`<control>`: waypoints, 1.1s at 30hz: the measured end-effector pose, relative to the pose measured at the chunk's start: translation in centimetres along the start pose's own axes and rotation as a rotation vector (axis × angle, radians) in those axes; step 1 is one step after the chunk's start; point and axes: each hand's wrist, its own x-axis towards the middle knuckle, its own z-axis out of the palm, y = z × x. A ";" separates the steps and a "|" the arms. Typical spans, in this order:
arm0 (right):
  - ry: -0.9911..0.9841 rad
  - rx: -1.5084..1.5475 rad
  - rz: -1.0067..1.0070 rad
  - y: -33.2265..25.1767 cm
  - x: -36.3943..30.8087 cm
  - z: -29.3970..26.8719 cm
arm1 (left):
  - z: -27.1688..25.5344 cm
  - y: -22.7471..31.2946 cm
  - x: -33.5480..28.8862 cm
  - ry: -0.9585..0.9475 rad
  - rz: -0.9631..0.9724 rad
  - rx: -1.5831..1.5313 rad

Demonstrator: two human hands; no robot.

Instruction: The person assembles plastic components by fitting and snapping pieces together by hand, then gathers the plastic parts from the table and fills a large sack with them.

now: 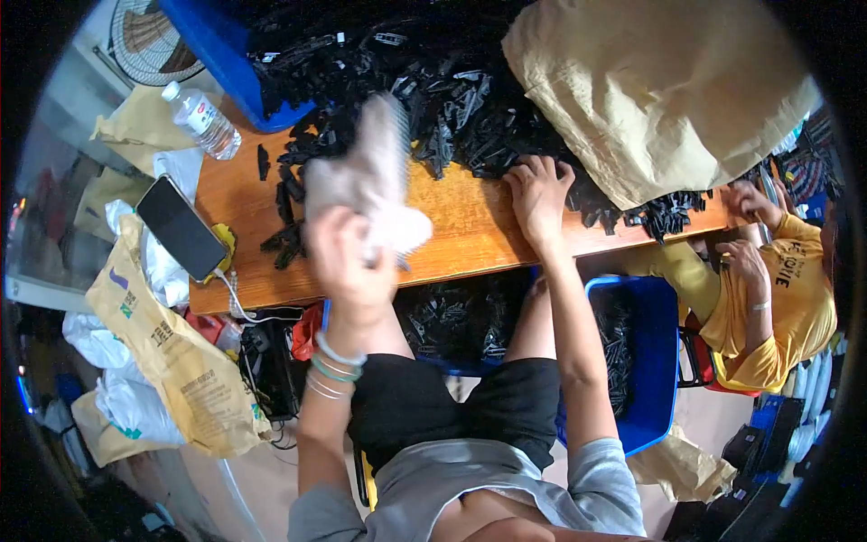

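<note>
Head view: our left hand (348,257) is raised, clenched around a blurred white cloth (375,176); our right hand (539,194) rests spread, fingertips touching the black plastic parts (452,99) heaped on the desk (470,226) just beyond.

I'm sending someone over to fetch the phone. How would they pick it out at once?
Start at the wooden table and go to its left end, below the clear water bottle. The phone lies there face up, overhanging the edge: the only flat, glossy black slab, unlike the jagged black plastic parts.
</note>
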 end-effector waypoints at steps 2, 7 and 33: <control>-0.019 0.073 -0.012 1.2 0.6 -0.6 | 3.6 1.6 -2.7 -0.311 -0.073 -0.245; 0.047 0.496 -0.030 3.5 0.0 -0.3 | 9.5 3.5 -2.5 -0.603 0.075 -0.191; 0.271 0.589 0.278 0.2 -4.1 0.6 | 16.7 5.7 0.0 -0.629 0.050 -0.017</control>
